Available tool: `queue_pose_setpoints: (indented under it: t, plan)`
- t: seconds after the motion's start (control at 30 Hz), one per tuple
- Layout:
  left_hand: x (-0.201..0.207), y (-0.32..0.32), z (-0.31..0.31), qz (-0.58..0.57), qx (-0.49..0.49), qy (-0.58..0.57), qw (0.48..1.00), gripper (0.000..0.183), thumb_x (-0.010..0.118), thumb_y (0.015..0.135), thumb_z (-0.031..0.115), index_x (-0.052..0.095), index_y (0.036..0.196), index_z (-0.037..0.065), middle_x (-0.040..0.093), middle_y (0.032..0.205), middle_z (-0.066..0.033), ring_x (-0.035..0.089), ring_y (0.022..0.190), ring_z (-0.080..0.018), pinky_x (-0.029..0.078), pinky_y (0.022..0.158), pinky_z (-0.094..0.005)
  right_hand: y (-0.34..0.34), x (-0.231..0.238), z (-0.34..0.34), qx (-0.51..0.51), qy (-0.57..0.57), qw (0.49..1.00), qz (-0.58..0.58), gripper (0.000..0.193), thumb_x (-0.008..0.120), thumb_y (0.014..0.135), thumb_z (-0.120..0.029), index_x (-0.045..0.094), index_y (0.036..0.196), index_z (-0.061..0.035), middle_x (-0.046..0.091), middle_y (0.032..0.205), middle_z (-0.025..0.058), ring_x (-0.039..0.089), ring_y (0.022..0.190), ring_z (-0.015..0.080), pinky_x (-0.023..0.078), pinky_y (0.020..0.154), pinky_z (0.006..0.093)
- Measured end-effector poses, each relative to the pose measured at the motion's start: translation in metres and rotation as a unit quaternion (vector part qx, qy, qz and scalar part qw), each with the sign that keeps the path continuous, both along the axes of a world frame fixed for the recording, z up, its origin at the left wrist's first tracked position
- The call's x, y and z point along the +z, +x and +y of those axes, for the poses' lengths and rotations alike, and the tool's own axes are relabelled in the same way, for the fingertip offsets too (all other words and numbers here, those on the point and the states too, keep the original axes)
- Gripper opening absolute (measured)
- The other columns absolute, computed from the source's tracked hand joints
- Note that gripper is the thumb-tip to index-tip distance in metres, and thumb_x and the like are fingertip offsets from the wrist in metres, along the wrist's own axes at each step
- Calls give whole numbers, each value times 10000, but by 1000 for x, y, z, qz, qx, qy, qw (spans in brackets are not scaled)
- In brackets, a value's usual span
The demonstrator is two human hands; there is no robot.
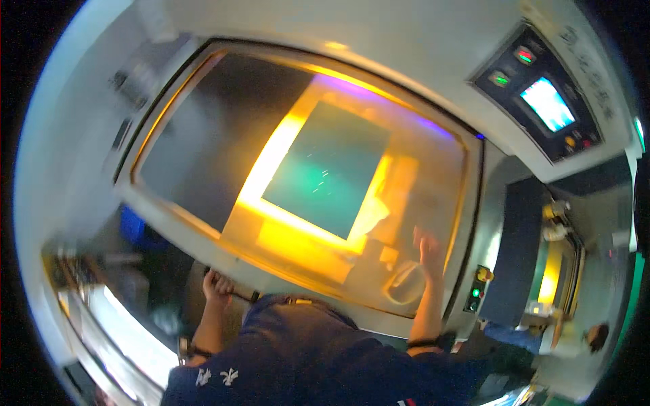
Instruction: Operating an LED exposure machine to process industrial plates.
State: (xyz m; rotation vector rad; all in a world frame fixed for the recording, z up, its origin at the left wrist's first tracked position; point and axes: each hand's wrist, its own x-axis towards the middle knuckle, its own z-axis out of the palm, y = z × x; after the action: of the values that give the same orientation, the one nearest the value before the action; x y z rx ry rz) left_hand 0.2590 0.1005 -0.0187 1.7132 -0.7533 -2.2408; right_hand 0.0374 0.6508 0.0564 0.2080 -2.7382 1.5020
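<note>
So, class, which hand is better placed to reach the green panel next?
Probably the right hand: it shows inside the outline of the rectangular frame, right of the green panel, apparently empty. The left hand, outside, seems closed around a dark handle.

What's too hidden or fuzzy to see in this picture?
All in the head view:
- Right hand: motion blur smears its fingers, so I can't tell whether it holds anything.
- Left hand: its curled, blurry fingers hide whatever may be inside.
- Green panel: its white streaks are too small and blurred to tell marks from reflections.
- Lit screen: glare and blur wash out what it shows.
</note>
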Motion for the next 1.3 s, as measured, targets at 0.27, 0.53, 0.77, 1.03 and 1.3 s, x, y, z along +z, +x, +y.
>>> queue_pose_setpoints:
  t: [0.27, 0.53, 0.77, 1.03, 1.3]
  plan:
    - [-33, 28, -42, 198, -89, 106, 970, 327, 518, 985, 369, 482, 751, 143, 422, 574, 9, 411, 497, -155, 423, 567, -347, 233, -45, -97, 220, 63, 771, -594, 196, 516, 871, -196, 632, 886, -38, 670, 802, 115, 656, 763, 244, 526, 714, 378]
    - [-3, 98, -75, 0, -393, -15, 919, 427, 523, 980, 485, 562, 1178, 108, 645, 976, -73, 635, 835, -204, 522, 777, -373, 249, -267, -163, -17, 401, 900, -169, 545, 541, 909, -363, 514, 1362, -61, 528, 1379, 190, 472, 1270, 381, 366, 1083, 471]
    - [-41, 261, -187, -179, -636, -152, 735, 404, 589, 961, 371, 572, 1214, 57, 690, 962, -79, 638, 832, -163, 509, 759, -335, 236, -298, -247, -168, 402, 883, -175, 603, 557, 908, -425, 492, 1399, -81, 489, 1420, 196, 425, 1328, 371, 325, 1116, 487]
    - [-61, 283, -260, -66, -666, -320, 671, 311, 630, 911, 239, 637, 1114, 3, 705, 932, -110, 659, 836, -172, 510, 763, -311, 287, -295, -305, -157, 468, 866, -81, 485, 601, 903, -321, 534, 1334, -112, 509, 1407, 153, 474, 1297, 354, 371, 1080, 467]
    - [-83, 251, -228, 32, -753, -381, 535, 465, 707, 851, 247, 590, 1243, 27, 641, 1166, -148, 598, 1107, -281, 455, 976, -400, 369, -209, -262, -196, 213, 891, -349, 295, 653, 837, -334, 690, 1075, -164, 704, 1028, 179, 661, 995, 387, 523, 818, 482]
